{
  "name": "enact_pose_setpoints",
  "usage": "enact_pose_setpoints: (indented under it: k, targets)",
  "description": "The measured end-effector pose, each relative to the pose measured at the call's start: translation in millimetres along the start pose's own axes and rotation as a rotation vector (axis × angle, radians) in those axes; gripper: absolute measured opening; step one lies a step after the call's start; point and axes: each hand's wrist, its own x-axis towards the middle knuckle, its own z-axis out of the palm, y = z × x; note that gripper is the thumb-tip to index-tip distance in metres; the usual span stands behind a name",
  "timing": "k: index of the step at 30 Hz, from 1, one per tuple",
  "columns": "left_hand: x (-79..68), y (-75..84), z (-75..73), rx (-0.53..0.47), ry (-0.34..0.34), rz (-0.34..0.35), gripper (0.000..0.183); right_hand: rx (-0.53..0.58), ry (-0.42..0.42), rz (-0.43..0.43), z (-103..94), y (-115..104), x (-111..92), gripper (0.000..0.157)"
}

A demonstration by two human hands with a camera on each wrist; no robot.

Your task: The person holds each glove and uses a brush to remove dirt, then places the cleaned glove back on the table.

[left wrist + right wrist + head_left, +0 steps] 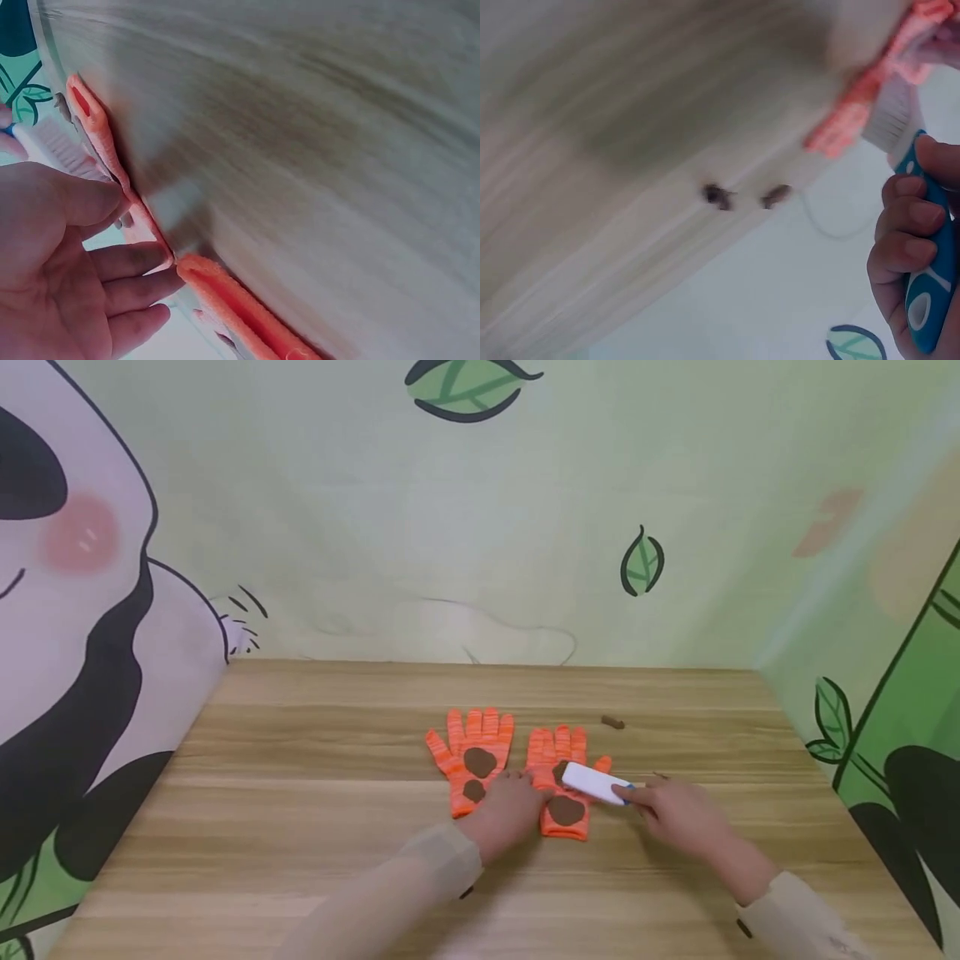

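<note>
Two orange knitted gloves lie flat with brown patches on them, the left glove (457,752) and the right glove (558,743). My right hand (678,818) grips a brush by its blue handle (930,300), with the fingers curled round it. The white brush head (592,781) lies over the right glove, bristles facing down in the right wrist view. My left hand (510,810) is between the gloves, its thumb and fingers at the near edge of the right glove and overlapping the left one. In the left wrist view its fingers (135,262) are loosely extended.
On the wooden table (300,827), a small brown piece (612,722) lies beyond the right glove. A second dark brown piece (717,196) lies nearby, partly behind the right hand in the head view. A wall with painted leaves (641,564) and a panda stands behind.
</note>
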Motion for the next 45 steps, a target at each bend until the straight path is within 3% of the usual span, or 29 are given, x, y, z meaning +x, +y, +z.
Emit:
enact_pose_setpoints:
  k: [5, 9, 13, 20, 28, 34, 37, 45]
  targets:
    - [-0.7, -1.4, 1.4, 0.048, 0.017, 0.011, 0.042, 0.046, 0.022, 0.004, -4.6, -13, 16, 0.034]
    - [1.0, -0.7, 2.7, 0.104, 0.012, -0.001, 0.042, 0.023, 0.009, -0.040, 6.8, -17, 29, 0.035]
    - [1.1, 0.6, 3.5, 0.101, 0.005, -0.006, 0.042, 0.033, 0.012, -0.020, 13.3, -7, 20, 0.035]
    - [-0.5, -0.8, 4.7, 0.093, 0.016, -0.012, 0.038, 0.009, 0.022, 0.008, -0.6, 4, 1, 0.035]
    - [-1.8, -0.5, 2.2, 0.105, 0.044, 0.004, 0.038, -0.005, 0.026, -0.054, 6.4, -19, 27, 0.037]
    - [-0.3, -0.2, 3.4, 0.056, 0.038, -0.006, 0.037, -0.007, 0.034, -0.011, 19.1, -1, 9, 0.035]
    - [-1.2, -1.8, 4.6, 0.067, 0.028, -0.022, 0.039, -0.024, 0.056, -0.009, 15.4, 3, 3, 0.035]
    - [-0.9, 0.7, 5.6, 0.101, 0.043, -0.018, 0.041, 0.017, 0.046, -0.025, 7.1, -17, 22, 0.037]
